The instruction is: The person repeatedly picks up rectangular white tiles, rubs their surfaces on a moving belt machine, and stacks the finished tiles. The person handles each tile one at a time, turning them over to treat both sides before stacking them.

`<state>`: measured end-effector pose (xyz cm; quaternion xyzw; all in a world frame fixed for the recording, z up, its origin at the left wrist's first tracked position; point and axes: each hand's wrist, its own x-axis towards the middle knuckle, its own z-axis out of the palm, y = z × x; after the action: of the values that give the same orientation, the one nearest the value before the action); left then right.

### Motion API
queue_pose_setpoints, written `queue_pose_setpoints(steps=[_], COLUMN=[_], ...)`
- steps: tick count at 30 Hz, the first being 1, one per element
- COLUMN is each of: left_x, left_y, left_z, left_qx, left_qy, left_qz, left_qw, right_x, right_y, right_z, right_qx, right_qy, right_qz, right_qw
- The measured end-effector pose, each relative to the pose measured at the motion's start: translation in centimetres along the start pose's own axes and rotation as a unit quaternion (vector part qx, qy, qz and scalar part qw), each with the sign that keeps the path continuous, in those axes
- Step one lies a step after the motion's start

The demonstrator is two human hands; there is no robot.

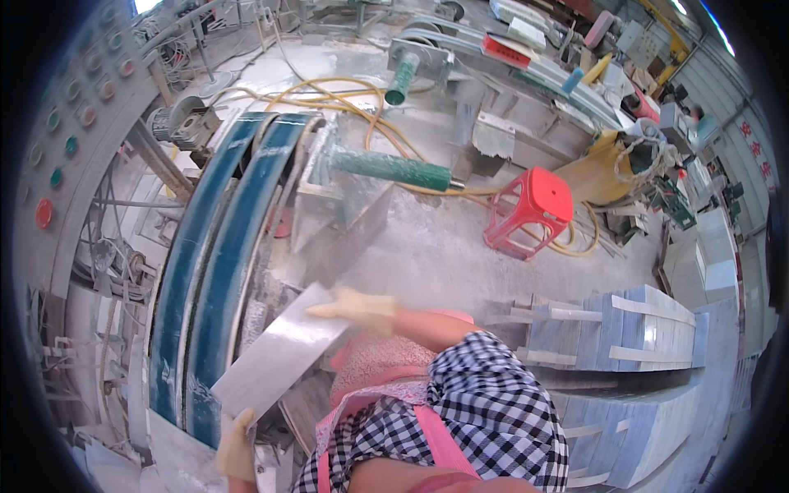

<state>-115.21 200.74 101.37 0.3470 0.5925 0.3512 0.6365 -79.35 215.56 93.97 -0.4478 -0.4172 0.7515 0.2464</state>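
A flat rectangular pale grey stone slab hangs tilted between both my hands, beside the blue conveyor belts. Its lower left corner reaches over the edge of the nearer belt. Around the near end of the slab closes my left hand, in a cream glove. My right hand, gloved the same way, grips the far end, thumb lying on the top face. The fingers under the slab are hidden.
A control panel with coloured buttons rises at the left. Green rollers stick out beyond the belts. A red plastic stool stands on the floor near a yellow hose. Strapped stacks of slabs fill the right side.
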Motion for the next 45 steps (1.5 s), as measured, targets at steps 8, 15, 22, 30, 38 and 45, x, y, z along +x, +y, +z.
queue_pose_setpoints(steps=[8,15,22,30,38,45], left_x=[8.1,11.5,19.1,29.6,33.2,25.5], left_y=[-4.1,0.8,5.4,9.6,11.4,9.2], left_z=[25.9,49.6,66.4,88.3,108.8,125.0], left_qx=[0.050,0.133,0.241,0.293,0.287,0.333], left_qy=[-0.097,-0.347,-0.465,-0.560,-0.697,-0.768], left_qz=[-0.057,-0.103,-0.007,-0.006,-0.100,-0.139], left_qw=[0.992,0.923,0.852,0.775,0.650,0.529], right_x=[-24.0,-42.0,-46.1,-48.6,-52.7,-64.2], right_y=[9.7,11.5,11.1,7.1,3.3,-0.2], right_z=[-18.7,-24.9,-31.1,-44.1,-52.7,-54.5], right_qx=[-0.026,0.306,0.360,0.414,0.373,0.355], right_qy=[0.259,0.518,0.627,0.706,0.814,0.873], right_qz=[-0.016,-0.046,-0.110,-0.108,-0.069,-0.025], right_qw=[0.965,0.797,0.682,0.564,0.440,0.333])
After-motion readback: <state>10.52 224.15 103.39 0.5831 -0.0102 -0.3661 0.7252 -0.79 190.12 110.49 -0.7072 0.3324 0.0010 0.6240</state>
